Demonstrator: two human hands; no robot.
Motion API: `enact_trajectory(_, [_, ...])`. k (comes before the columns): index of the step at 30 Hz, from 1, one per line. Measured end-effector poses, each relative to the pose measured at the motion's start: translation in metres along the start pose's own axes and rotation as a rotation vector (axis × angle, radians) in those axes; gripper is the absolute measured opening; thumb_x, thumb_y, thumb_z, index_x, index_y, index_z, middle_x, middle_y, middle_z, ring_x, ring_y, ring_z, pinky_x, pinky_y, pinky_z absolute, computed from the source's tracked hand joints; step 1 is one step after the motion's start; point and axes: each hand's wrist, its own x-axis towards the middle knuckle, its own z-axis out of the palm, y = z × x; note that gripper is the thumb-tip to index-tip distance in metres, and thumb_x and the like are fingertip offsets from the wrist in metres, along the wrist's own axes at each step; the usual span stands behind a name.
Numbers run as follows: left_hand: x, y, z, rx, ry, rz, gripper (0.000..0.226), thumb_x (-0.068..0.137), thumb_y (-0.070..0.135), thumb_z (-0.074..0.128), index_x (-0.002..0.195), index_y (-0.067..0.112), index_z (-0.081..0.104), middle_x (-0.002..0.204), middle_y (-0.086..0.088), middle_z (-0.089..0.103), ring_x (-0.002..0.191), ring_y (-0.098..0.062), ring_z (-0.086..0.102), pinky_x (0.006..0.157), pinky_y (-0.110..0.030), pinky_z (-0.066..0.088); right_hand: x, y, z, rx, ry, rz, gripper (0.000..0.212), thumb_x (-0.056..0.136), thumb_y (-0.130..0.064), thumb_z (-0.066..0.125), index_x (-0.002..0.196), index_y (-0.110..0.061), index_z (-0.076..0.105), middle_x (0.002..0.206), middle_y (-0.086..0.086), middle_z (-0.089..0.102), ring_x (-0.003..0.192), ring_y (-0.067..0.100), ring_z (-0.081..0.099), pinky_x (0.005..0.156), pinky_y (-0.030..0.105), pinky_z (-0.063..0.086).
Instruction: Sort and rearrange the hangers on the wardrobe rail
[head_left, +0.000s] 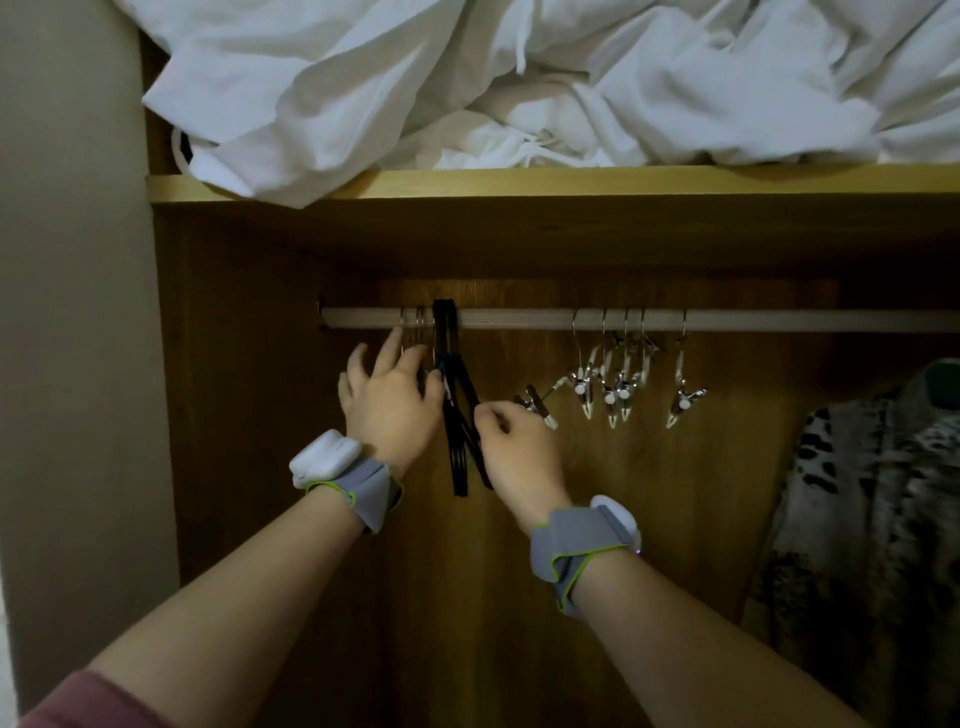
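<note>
Reached up with grey-banded wrists: left hand spread loosely against black plastic hangers; right hand pinched them, under pale metal rail, brown wooden wardrobe back, white crumpled bedding above.

black hangers, white sheets (crumpled), leopard-print garment

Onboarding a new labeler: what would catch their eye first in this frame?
The two hands at the rail: the left hand reaches into the hangers at its left end, and the right hand pinches a black hanger. Next, the metal clip hangers bunched to the right, and the crumpled white bedding on the shelf above.
</note>
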Motion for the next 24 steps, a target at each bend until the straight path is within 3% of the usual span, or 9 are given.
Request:
enact_trajectory(2, [-0.002,0.013,0.000,-0.019,0.011,0.037,0.043,0.096,0.033,0.041,0.138,0.022,0.042,0.157,0.002,0.022,0.145,-0.030,0.007,0.119,-0.051,0.006,-0.002,0.001,-0.024,-0.089,0.025,-0.062,0.028,0.096,-0.032,0.042,0.098,-0.016,0.065,0.064,0.002,0.054,0.054,0.018,0.047,0.052,0.028,0.035])
enact_trajectory(4, [-0.004,0.030,0.004,-0.019,0.047,0.057,0.041,0.095,0.033,0.043,0.134,0.020,0.044,0.153,0.000,0.028,0.145,-0.028,0.010,0.117,-0.051,0.002,-0.002,0.006,-0.052,-0.170,0.135,-0.190,0.022,0.096,-0.026,0.044,0.094,-0.016,0.064,0.070,0.000,0.057,0.057,0.013,0.048,0.052,0.024,0.036])
enact_trajectory(7, [0.000,0.062,0.013,-0.078,0.044,0.115,0.046,0.094,0.035,0.046,0.134,0.013,0.042,0.147,-0.007,0.035,0.140,-0.029,0.022,0.116,-0.044,0.016,-0.002,0.012,-0.101,-0.266,0.370,-0.326,0.011,0.092,-0.017,0.051,0.097,-0.018,0.060,0.094,-0.005,0.051,0.085,0.009,0.047,0.067,0.017,0.034])
enact_trajectory(11, [0.005,0.100,0.035,-0.206,-0.210,0.049,0.053,0.096,0.042,0.039,0.138,0.008,0.037,0.144,-0.014,0.036,0.132,-0.032,0.036,0.108,-0.042,0.034,0.007,0.033,-0.152,-0.105,0.644,0.007,0.030,0.089,-0.018,0.054,0.117,-0.025,0.045,0.133,0.003,0.040,0.123,0.021,0.038,0.101,0.039,0.037])
enact_trajectory(14, [0.016,0.116,0.048,-0.146,-0.419,-0.139,0.065,0.097,0.052,0.026,0.145,0.010,0.027,0.152,-0.014,0.031,0.136,-0.034,0.035,0.108,-0.041,0.033,0.019,0.044,-0.170,0.136,0.441,0.296,0.049,0.095,-0.035,0.044,0.140,-0.028,0.026,0.135,0.010,0.044,0.115,0.030,0.050,0.092,0.042,0.043])
enact_trajectory(16, [0.021,0.122,0.053,-0.250,-0.465,-0.210,0.066,0.095,0.056,0.027,0.148,0.018,0.021,0.155,-0.010,0.028,0.138,-0.032,0.033,0.109,-0.038,0.032,0.028,0.046,-0.175,0.206,0.261,0.401,0.059,0.096,-0.046,0.036,0.147,-0.027,0.014,0.148,0.008,0.034,0.127,0.031,0.042,0.100,0.042,0.037])
enact_trajectory(20, [0.019,0.119,0.059,-0.518,-0.347,-0.261,0.065,0.090,0.059,0.037,0.146,0.026,0.031,0.149,-0.004,0.039,0.133,-0.028,0.041,0.109,-0.035,0.035,0.039,0.041,-0.168,0.228,0.086,0.315,0.062,0.095,-0.052,0.031,0.149,-0.024,0.015,0.154,0.001,0.025,0.139,0.024,0.029,0.113,0.042,0.025])
enact_trajectory(22, [0.017,0.121,0.059,-0.648,-0.342,-0.220,0.056,0.093,0.052,0.041,0.139,0.019,0.043,0.130,-0.001,0.054,0.118,-0.020,0.051,0.097,-0.029,0.039,0.043,0.038,-0.161,0.256,0.062,0.254,0.068,0.092,-0.055,0.038,0.148,-0.025,0.016,0.154,0.001,0.027,0.138,0.024,0.031,0.114,0.044,0.027])
enact_trajectory(24, [0.014,0.124,0.059,-0.788,-0.360,-0.157,0.038,0.094,0.043,0.046,0.120,0.018,0.059,0.094,0.003,0.058,0.092,-0.015,0.054,0.078,-0.027,0.044,0.044,0.035,-0.153,0.273,0.062,0.212,0.079,0.081,-0.060,0.054,0.145,-0.026,0.022,0.151,0.003,0.033,0.135,0.026,0.037,0.113,0.048,0.031])
